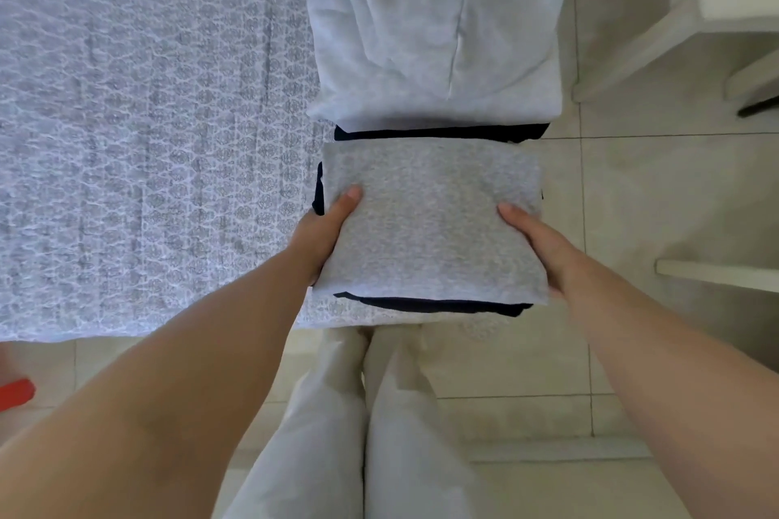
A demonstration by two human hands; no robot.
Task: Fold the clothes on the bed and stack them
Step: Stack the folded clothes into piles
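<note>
Folded heather-grey knit garment (pixel 430 219), a flat rectangle, sits on top of a folded dark navy garment (pixel 434 305) at the near corner of the patterned white-and-grey bedspread (pixel 147 139), just in front of a pale blue-white folded cloth (pixel 430 25) lying farther up the bed. Left hand (pixel 324 232) grips the grey garment's left edge, thumb on top, other fingers hidden under the cloth; right hand (pixel 543 249) grips the right edge the same way, thumb on top, fingers underneath, spread cannot be told. Step in hand looks like setting grey onto navy: best to lower it level, square its edges to the navy piece, slide fingers out sideways without dragging the fold open. Count: one grey garment, one navy garment, one pale cloth, two hands, one red object (pixel 16 392) on the floor left of the bedspread.
</note>
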